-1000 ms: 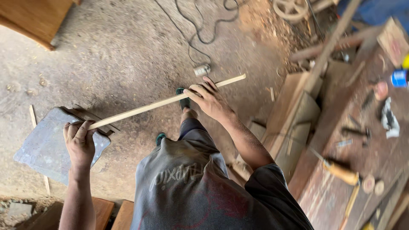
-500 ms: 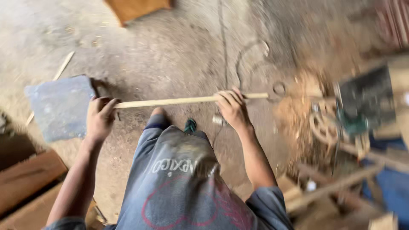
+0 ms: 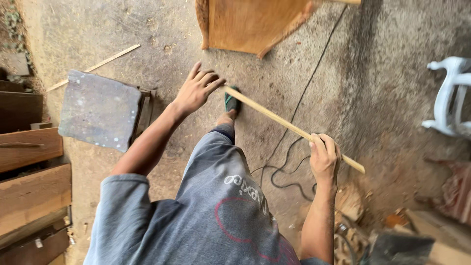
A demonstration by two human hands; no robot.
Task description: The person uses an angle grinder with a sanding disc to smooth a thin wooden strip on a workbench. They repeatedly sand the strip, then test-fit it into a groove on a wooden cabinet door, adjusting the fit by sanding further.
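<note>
A long thin pale wooden stick [image 3: 274, 118] slants from upper left down to the lower right above the dusty floor. My right hand [image 3: 324, 158] is closed around it near its lower right end. My left hand [image 3: 196, 91] is at the stick's upper left end with the fingers spread, its fingertips just at the tip and not wrapped around it. My foot in a green sandal [image 3: 231, 103] stands on the floor right below that end. My grey printed shirt fills the lower middle of the view.
A grey square stool top [image 3: 98, 110] stands left of my left hand. A brown wooden furniture piece [image 3: 250, 24] lies at the top, a black cable [image 3: 294, 110] crosses the floor, a white plastic chair [image 3: 449, 98] stands right, and wooden boards [image 3: 29, 194] are stacked left.
The view has swung round over the floor. My left hand has opened at the stick's end, while my right hand keeps its grip. The stick now slants down to the right.
</note>
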